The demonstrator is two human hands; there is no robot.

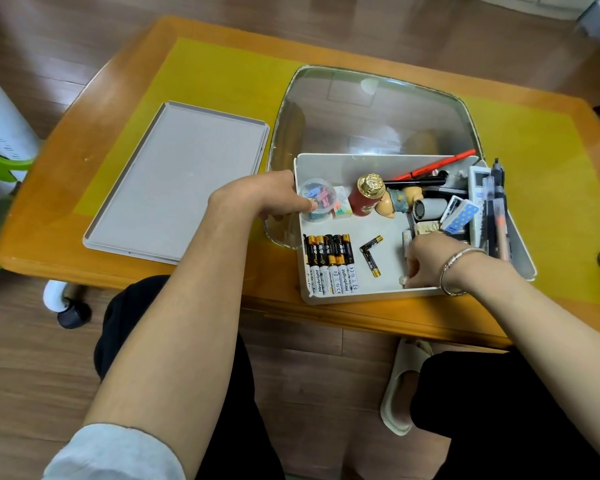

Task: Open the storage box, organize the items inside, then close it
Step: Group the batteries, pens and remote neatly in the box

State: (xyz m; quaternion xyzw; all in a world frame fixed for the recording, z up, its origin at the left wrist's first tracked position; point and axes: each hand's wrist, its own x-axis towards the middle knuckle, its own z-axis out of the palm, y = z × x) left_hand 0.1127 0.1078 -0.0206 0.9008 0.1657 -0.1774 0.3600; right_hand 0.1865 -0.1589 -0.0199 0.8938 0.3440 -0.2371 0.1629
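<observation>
I am sitting at a low orange wooden table [118,98] covered by a yellow mat [222,74], standing on a brown wood-plank floor [32,358]. The flat grey rectangular lid [174,181] is lying upside down on the mat, left of the box and clear of it, with bare mat beyond it. The open white plastic storage box [326,164] is sitting at the table's near edge, its near wall just above my knees, resting partly on a clear domed cover [371,109].

My left hand [274,195] is resting on the box's left wall, its fingers curled loosely and touching a small clear round tub of coloured clips [317,199]; I cannot tell whether it is gripping the tub. My right hand [430,259], wearing a silver bracelet [456,268], is reaching into the near right corner with fingers bent down on small items; what they are holding is hidden.

A row of black-and-white batteries [329,265] is lying along the near left wall, and two loose batteries [371,252] are lying between the hands. A red bottle with a gold cap [366,195] and a red pen [433,168] are lying farther back.
</observation>
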